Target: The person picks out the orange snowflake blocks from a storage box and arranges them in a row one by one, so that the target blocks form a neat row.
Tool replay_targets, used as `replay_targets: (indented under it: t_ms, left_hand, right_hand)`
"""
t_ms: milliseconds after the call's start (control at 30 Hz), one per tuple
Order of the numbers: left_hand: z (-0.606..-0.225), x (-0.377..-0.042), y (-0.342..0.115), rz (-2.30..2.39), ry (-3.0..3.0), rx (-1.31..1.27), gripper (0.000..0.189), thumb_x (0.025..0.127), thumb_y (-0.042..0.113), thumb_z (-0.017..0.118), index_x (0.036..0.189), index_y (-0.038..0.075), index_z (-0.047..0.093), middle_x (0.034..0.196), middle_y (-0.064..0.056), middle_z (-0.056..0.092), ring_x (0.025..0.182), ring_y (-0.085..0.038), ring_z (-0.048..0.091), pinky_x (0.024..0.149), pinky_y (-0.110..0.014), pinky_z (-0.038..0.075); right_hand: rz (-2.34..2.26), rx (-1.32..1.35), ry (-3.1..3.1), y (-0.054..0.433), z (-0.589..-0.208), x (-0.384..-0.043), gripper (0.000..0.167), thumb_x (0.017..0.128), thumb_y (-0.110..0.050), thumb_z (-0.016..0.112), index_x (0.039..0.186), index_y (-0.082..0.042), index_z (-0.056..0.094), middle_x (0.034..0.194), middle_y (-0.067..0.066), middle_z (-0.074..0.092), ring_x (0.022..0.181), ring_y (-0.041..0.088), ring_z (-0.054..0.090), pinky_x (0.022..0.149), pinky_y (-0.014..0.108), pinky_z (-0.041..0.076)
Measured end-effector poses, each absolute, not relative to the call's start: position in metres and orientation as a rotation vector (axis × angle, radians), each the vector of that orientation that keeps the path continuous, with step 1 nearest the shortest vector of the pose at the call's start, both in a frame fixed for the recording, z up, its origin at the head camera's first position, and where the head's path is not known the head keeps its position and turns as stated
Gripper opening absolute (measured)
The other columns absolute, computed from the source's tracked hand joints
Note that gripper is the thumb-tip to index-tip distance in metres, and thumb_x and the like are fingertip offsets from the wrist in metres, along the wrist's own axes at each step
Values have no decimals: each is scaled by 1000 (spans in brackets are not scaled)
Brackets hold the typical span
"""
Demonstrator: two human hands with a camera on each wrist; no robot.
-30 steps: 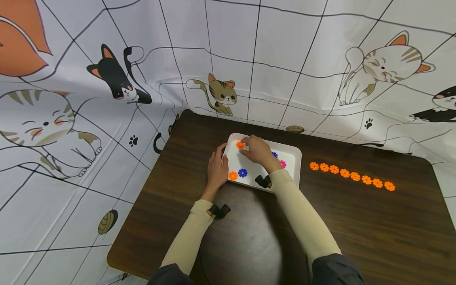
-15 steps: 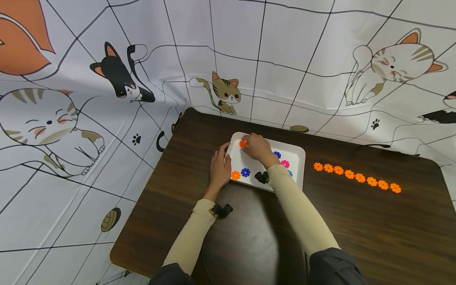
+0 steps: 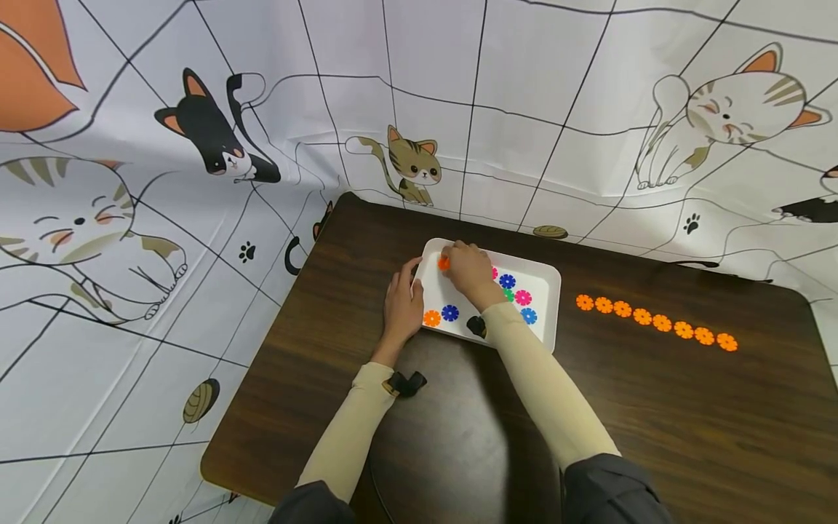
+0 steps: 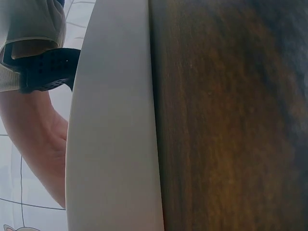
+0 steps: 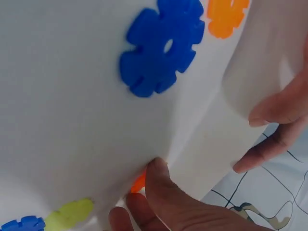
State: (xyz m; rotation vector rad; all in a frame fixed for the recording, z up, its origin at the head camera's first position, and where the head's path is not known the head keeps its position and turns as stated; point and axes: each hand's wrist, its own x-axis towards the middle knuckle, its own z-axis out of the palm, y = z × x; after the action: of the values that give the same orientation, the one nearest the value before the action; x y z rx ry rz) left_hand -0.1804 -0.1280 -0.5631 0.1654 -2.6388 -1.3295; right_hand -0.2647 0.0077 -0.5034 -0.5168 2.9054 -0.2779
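My right hand (image 3: 470,273) reaches into the far left corner of a white tray (image 3: 432,290). Its thumb and fingers pinch an orange snowflake disc (image 5: 138,184) close to the tray's wall, partly hidden by the thumb. My left hand (image 3: 402,306) rests at the tray's left side, thumb and forefinger tips touching the rim, fingers mostly relaxed. Near the tray's front left lie another orange disc (image 3: 431,318) and a dark blue disc (image 3: 449,313). In the left wrist view the tray's outer wall (image 4: 113,125) covers the tray's contents.
Pink (image 3: 523,298), light blue (image 3: 529,316), green and dark blue (image 3: 507,281) discs lie in the tray's right part. A yellow-green disc (image 5: 70,214) shows in the right wrist view. A slanting row of several orange discs (image 3: 642,316) lies on the brown table (image 3: 655,407), right of the tray.
My right fingers have closed on the orange disc in the corner and the hand has shifted slightly, uncovering more discs on the right. My left hand stays at the tray's rim.
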Motion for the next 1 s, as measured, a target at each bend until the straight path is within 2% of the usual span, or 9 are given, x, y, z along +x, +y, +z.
replay_targets:
  t_ms: [100,300,433,567,800,1000]
  left_hand:
    - [-563,-180,-128,-1336,-2637,164,45,107,19,41,150,28,45,109,-15,57,98,-31,52,84,-42,40]
    - [-563,-179,-128,-1332,-2634,168,44,107,20,41,150,30,45,110,-15,57,98,-31,53,84,-44,41]
    - [-562,-180,-127,-1329,-2635,175,44,107,20,42,150,29,46,111,-14,58,100,-31,54,85,-45,42]
    - [-559,-180,-126,-1337,-2633,181,44,106,20,42,150,29,46,112,-14,58,102,-31,54,85,-45,42]
    - [-557,-179,-125,-1338,-2632,191,44,106,19,44,149,29,47,114,-15,59,102,-32,55,86,-46,43]
    - [-558,-179,-127,-1340,-2634,205,45,106,20,43,150,30,46,118,-16,59,107,-33,56,90,-49,45]
  right_hand:
    - [-251,-546,2904,7,-505,-264,37,96,-24,71,130,-10,66,127,13,66,119,37,63,104,51,52]
    - [-152,-615,2864,9,-508,-262,52,101,-26,63,142,4,50,137,22,57,132,40,55,112,51,46]
    - [-154,-616,2834,11,-509,-260,59,102,-29,60,144,9,44,142,26,51,137,41,49,115,52,43]
    - [-186,-637,2822,15,-507,-258,52,103,-27,58,138,10,46,140,27,53,136,42,49,116,52,42]
    - [-291,-650,2816,25,-502,-251,34,102,-21,59,127,3,55,125,22,59,123,39,55,108,50,47]
    - [-298,-695,2868,32,-492,-243,33,100,-18,63,127,1,59,124,21,61,116,39,59,101,51,50]
